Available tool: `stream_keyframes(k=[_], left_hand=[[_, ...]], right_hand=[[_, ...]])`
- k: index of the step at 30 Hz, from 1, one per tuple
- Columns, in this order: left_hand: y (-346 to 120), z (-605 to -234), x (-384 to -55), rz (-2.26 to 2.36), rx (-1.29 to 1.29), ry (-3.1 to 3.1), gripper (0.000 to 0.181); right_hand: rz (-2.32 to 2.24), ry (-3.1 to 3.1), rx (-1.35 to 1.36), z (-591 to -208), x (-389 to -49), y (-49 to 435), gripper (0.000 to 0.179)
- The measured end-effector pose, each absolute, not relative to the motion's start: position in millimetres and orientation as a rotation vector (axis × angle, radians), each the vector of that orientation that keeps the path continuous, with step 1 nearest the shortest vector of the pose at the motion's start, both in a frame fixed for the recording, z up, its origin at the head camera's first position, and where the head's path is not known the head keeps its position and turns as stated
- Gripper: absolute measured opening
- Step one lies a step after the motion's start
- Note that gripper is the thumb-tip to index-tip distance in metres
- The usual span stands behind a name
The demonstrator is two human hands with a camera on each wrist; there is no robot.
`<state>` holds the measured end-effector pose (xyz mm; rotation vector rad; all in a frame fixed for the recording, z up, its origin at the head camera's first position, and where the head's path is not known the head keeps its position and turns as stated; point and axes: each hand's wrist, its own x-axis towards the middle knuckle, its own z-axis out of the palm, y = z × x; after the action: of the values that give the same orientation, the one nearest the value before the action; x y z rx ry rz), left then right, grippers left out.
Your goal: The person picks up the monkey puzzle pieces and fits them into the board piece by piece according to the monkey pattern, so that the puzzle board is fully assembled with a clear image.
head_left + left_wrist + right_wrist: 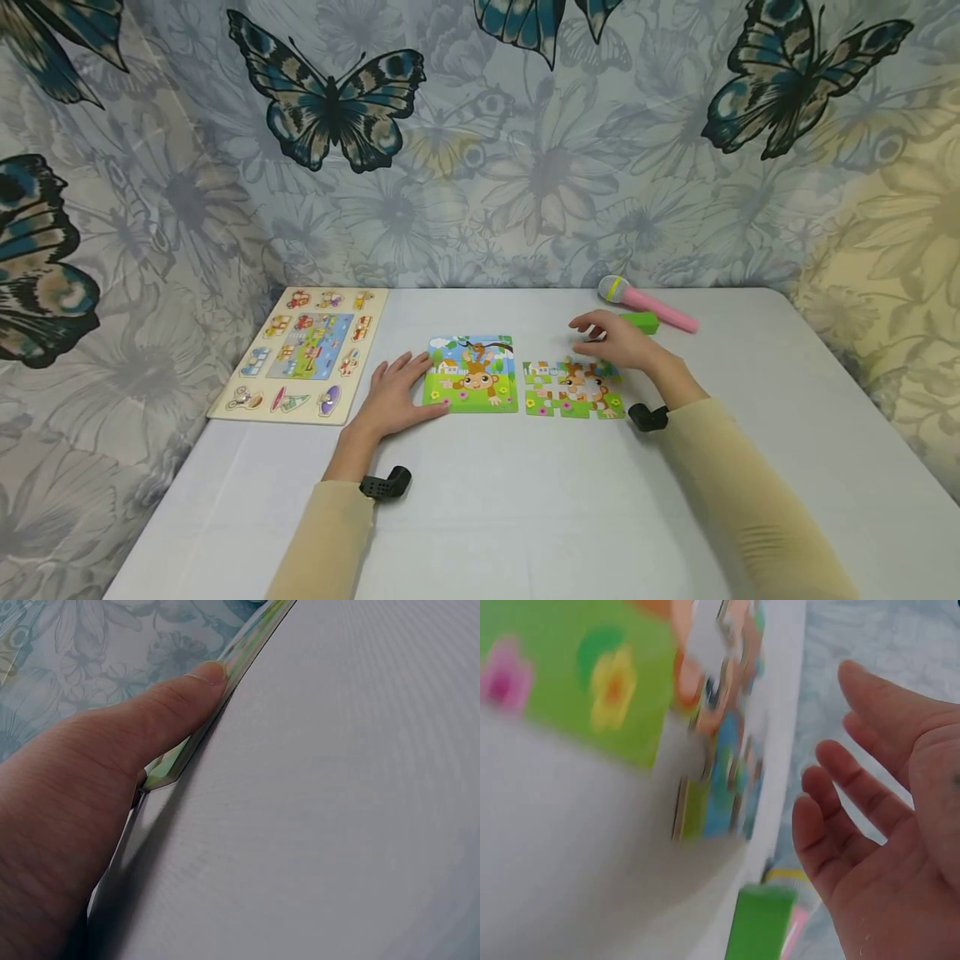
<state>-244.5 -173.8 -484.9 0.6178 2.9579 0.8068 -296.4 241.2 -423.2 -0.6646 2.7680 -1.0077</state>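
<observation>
Beige sleeves (pixel 757 500) lay nearest my head camera. Gapped monkey jigsaw pieces (pixel 573 383) sat on the white table (pixel 495 517), just right of a monkey picture board (pixel 471 396). The spread left hand (pixel 393 396) rested its thumb on that board's near edge; the right hand (pixel 622 342), loosely bent, apparently empty, hung near the pieces' far edge. I judged the jigsaw was being arranged, next calling for a pinch on one piece. Whether the board held seated pieces I couldn't tell. Leftward lay a wooden picture puzzle (pixel 307 415); rightward, a green block (pixel 642 322) and pink microphone (pixel 660 309).
</observation>
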Motion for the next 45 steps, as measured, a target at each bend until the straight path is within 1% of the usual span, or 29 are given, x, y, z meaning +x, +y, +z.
stream_keyframes(k=[11, 17, 22, 29, 42, 45], left_hand=[[-173, -484, -246, 0.801, 0.621, 2.961, 0.092], [-173, -484, -246, 0.806, 0.62, 2.964, 0.092], [-172, -485, -247, 0.802, 0.625, 2.962, 0.093], [-173, -486, -248, 0.813, 0.632, 2.971, 0.093], [-175, -488, -246, 0.787, 0.633, 2.983, 0.092], [-175, -488, -245, 0.787, 0.636, 2.983, 0.091]], right_hand=[[-0.854, 2.805, -0.52, -425, -306, 263, 0.04], [-0.765, 2.824, -0.546, -427, -306, 263, 0.037], [-0.731, 2.832, -0.498, -431, -306, 261, 0.036], [-0.691, 2.868, -0.477, -432, -303, 260, 0.039], [-0.792, 2.873, -0.413, -437, -299, 259, 0.045], [-0.829, 2.876, -0.396, -438, -298, 258, 0.043]])
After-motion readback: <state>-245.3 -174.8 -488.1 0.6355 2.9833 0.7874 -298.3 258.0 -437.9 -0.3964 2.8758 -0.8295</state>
